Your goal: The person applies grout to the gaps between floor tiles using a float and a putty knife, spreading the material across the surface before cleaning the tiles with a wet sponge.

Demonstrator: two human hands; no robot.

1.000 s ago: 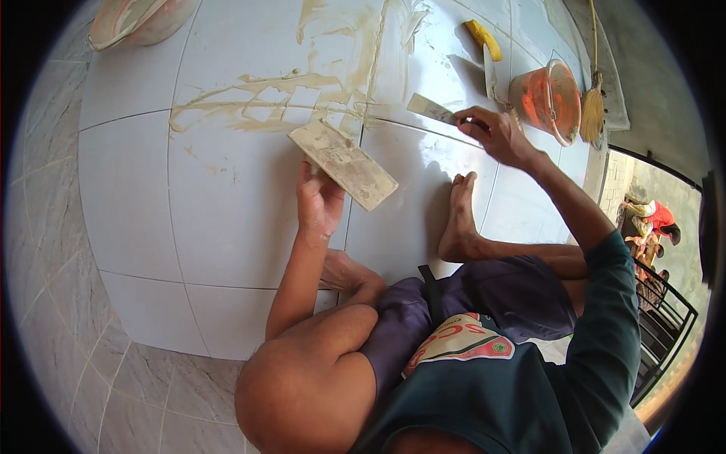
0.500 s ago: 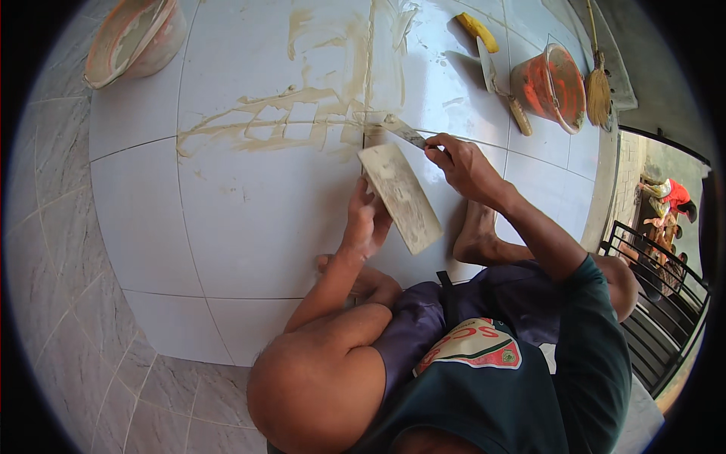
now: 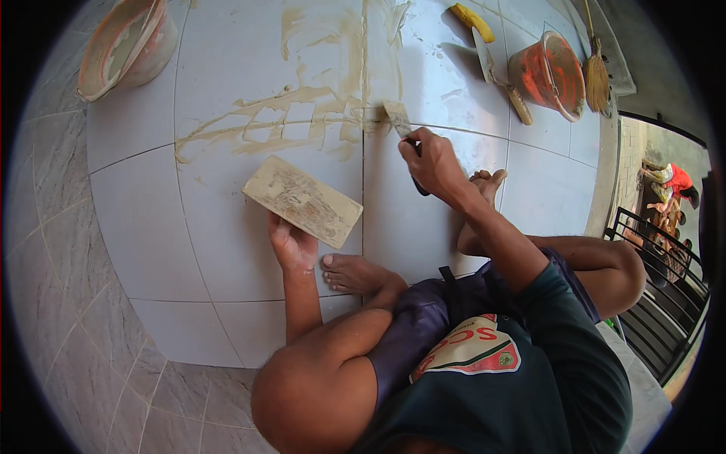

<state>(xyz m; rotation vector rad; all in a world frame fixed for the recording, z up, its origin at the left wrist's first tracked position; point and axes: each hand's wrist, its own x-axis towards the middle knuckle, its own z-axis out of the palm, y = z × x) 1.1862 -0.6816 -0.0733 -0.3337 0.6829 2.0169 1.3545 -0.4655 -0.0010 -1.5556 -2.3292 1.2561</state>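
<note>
My left hand point(image 3: 293, 246) grips a rectangular float point(image 3: 302, 200) from underneath. Its beige, smeared face is turned up, tilted over the white floor tiles. In my right hand point(image 3: 437, 165) is a putty knife point(image 3: 396, 117), its blade pointing away from me and coated with beige paste. The blade is by the crossing of the tile joints, at the edge of the smeared area; whether it touches the floor I cannot tell. Beige grout point(image 3: 296, 113) lies in streaks along the joints and across the tiles ahead and to the left.
A whitish bucket point(image 3: 160, 57) stands far left, an orange-stained bucket point(image 3: 527, 79) far right. Beside the latter lie a pointing trowel point(image 3: 484, 57) and a yellow curved object point(image 3: 472, 21). A broom point(image 3: 597, 87) and black railing point(image 3: 654, 261) are at the right; people point(image 3: 678, 181) sit beyond.
My left hand has swung the float to the left, away from the putty knife, and turned it. My right hand has shifted slightly left, and the knife's blade has turned to point more straight ahead.
</note>
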